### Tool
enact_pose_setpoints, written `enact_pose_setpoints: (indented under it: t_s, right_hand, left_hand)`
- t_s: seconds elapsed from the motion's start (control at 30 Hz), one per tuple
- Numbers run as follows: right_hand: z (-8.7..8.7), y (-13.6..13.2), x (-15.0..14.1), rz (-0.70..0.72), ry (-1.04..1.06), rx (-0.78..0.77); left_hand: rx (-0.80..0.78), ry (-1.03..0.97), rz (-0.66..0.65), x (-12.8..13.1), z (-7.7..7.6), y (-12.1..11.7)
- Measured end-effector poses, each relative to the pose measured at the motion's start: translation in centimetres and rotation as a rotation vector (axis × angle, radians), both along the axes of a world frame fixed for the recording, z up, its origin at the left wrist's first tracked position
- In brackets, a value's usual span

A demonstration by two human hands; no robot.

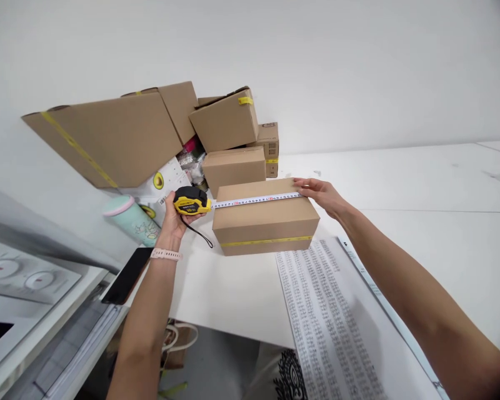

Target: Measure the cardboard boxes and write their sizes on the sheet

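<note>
Head view: yellow-and-black plastic tape measure is in the left hand, grip wrapped round the case, just off the left end of a brown cardboard box with a yellow strip along its front. White marked blade runs lengthwise across the box top. Right hand is at the box's right end, fingertips by the blade tip; can't tell if that grip pinches it or only presses. Box sits on the white worktop. Step in hand looks like measuring the long side. Next move, I'd judge, calls for tip pinned, blade straight, reading at the left edge.
</note>
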State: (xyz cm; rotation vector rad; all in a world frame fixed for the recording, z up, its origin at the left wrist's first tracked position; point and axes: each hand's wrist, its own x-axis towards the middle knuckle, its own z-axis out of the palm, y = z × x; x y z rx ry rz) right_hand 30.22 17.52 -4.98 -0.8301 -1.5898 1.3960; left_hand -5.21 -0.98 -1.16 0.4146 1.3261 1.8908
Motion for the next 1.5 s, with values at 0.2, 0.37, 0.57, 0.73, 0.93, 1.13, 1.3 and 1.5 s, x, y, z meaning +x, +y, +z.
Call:
enact_pose_setpoints:
  t_s: [0.2, 0.37, 0.57, 0.73, 0.93, 1.13, 1.3, 1.5]
  right_hand:
    - [0.1, -0.1, 0.0, -0.004, 0.004, -0.014]
    - [0.1, -0.2, -0.2, -0.011, -0.02, -0.002]
    - [3.4, -1.3, 1.2, -0.167, -0.285, 0.077]
    - [9.7, -2.0, 1.4, -0.164, -0.066, 0.173]
    - [10.5, -0.6, -3.2, 0.12, -0.129, 0.215]
    - [7.1, 2.2, -6.8, 0.106, -0.171, 0.155]
    - [6.2, 3.4, -8.7, 0.075, -0.253, 0.165]
    - [4.8, 4.1, -11.8, 0.066, -0.441, 0.242]
  left_hand:
    - [0.005, 0.007, -0.018, -0.3, -0.1, 0.2]
    - [0.014, 0.012, -0.008, 0.3, -0.1, 0.2]
    - [0.197, 0.111, 0.052, 2.5, 2.9, -3.9]
    - [0.316, 0.157, -0.101, 8.1, 2.6, -12.6]
    - [0.155, -0.12, -0.796, 18.5, -3.9, -17.5]
    - [0.231, -0.133, -0.764, 22.0, -3.7, -14.2]
    - [0.223, -0.144, -0.646, 22.2, -2.7, -12.5]
    - [0.152, -0.122, -0.561, 23.6, -3.2, -11.9]
